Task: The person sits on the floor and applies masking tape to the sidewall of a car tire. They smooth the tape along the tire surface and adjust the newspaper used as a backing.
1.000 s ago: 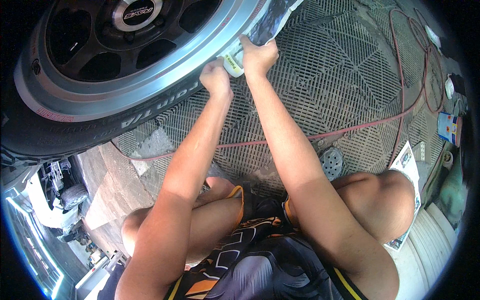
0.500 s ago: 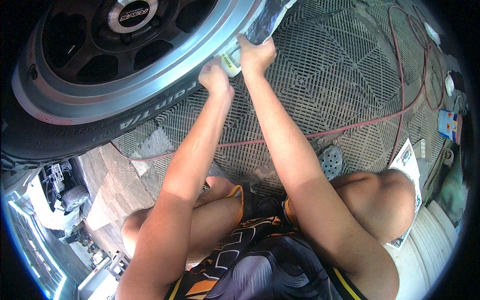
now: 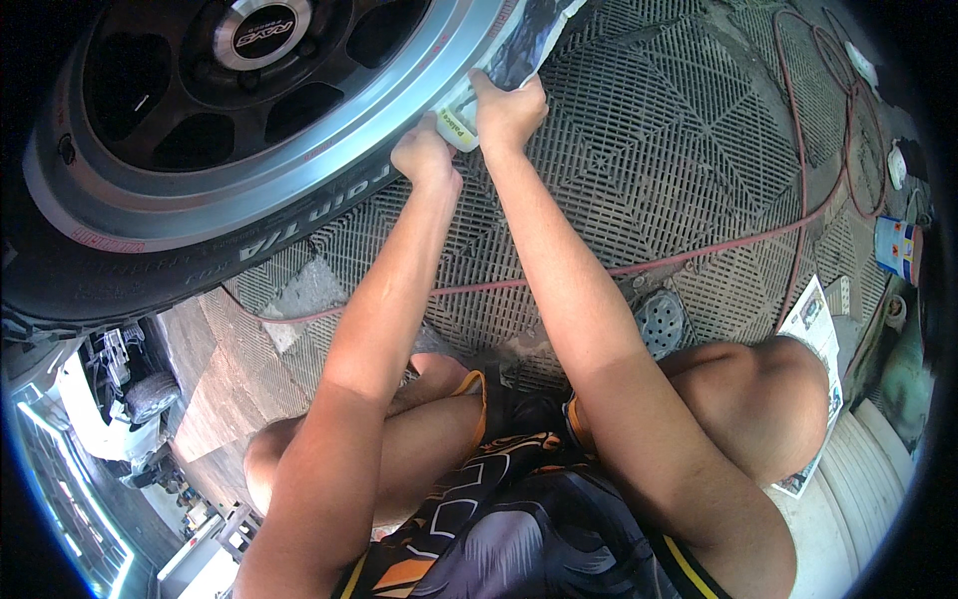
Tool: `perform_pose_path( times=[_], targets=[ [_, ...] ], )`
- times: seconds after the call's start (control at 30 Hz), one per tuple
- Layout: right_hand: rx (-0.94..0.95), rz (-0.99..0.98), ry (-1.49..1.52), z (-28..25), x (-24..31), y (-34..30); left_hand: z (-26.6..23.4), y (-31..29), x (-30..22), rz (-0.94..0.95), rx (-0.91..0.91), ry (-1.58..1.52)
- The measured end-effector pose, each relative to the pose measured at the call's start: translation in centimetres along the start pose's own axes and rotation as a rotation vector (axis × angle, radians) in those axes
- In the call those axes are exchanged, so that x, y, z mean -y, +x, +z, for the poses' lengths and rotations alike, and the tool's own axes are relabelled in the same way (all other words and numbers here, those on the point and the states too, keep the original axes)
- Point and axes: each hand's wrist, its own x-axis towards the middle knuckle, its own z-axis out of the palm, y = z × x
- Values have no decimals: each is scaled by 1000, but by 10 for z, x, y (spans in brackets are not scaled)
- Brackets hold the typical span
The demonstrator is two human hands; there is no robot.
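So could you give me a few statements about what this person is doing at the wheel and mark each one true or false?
1. Both hands are up at the rim of the wheel. True: the left hand and right hand are side by side there.
2. The right hand holds printed paper against the rim. True.
3. The floor is smooth tile. False: it is a grid mat.
4. A red hose lies across the mat. True.
5. The wheel lies flat on the floor. False: it stands upright on its tyre.
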Motion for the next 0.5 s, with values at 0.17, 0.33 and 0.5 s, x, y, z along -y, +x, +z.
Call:
perform_pose_path(
  times=[0.17, 0.33, 0.5],
  targets=[
    [-28, -36, 6, 1, -3, 4, 4, -3, 2, 21, 8, 74],
    [5, -24, -31, 0, -3, 0, -6, 3, 1, 34, 54, 147],
    [16, -5, -30, 0, -1, -2, -4, 3, 5, 50, 31, 82]
  ],
)
